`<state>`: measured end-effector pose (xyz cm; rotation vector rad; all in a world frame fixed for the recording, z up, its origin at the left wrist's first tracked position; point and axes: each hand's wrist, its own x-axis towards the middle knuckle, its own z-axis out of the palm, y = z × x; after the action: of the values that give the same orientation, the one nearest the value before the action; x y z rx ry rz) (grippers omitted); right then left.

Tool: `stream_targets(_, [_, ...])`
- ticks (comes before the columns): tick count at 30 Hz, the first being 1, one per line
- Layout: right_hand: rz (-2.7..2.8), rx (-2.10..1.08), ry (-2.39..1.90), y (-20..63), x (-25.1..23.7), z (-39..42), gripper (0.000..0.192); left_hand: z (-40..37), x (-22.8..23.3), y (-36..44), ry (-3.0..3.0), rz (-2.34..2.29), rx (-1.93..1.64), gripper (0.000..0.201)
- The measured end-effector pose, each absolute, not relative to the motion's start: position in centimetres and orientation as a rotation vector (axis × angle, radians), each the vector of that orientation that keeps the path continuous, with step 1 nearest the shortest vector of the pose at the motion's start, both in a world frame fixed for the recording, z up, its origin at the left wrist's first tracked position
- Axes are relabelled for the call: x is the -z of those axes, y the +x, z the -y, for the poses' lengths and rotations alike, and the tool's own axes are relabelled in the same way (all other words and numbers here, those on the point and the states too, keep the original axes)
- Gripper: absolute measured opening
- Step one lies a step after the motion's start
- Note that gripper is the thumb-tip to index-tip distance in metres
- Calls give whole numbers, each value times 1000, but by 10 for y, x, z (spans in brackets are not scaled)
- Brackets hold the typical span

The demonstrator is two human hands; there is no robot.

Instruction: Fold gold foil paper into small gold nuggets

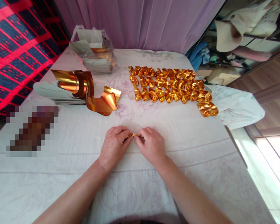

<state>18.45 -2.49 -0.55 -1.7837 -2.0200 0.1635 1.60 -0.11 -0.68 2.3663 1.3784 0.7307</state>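
Observation:
My left hand (114,145) and my right hand (150,145) meet at the middle of the cloth-covered table (60,174). Between their fingertips they pinch a small piece of gold foil paper (131,135), mostly hidden by the fingers. Beyond the hands, at the far right, several folded gold paper pieces (168,84) lie in neat rows. To the far left lies a curled stack of gold foil sheets (84,88), with one sheet bent loose toward the middle.
A clear plastic bag (93,49) holding paper stands at the back left. A grey paper stack (52,93) lies under the foil roll. A blurred patch (32,130) sits at the left. A purple curtain (140,21) hangs behind; the table edge drops off at right.

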Motion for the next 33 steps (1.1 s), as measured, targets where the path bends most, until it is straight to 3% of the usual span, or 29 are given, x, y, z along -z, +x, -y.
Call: stream_targets(33, [1996, -325, -1759, 187, 3, 23, 10, 1, 8, 15, 2359, -1373, -708, 13])
